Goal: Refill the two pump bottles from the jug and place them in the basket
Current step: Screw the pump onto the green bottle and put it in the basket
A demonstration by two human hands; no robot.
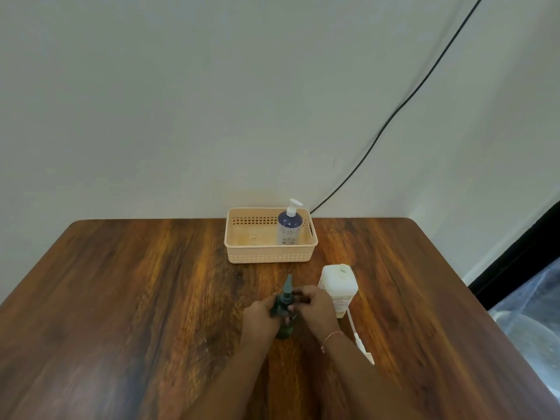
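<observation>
A dark green pump bottle (284, 313) stands upright on the wooden table (136, 298). My left hand (260, 316) wraps its body from the left. My right hand (315, 307) grips the green pump head (287, 291) at the bottle's neck. A blue pump bottle (288, 227) with a white pump stands upright in the right part of the peach basket (269, 254) at the table's far edge. The white jug (338, 287) stands just right of my right hand, its top opening uncovered.
A white pump with a long tube (359, 338) lies on the table beside the jug, toward me. A black cable (394, 116) runs down the wall behind the basket. The table's right edge borders a dark frame.
</observation>
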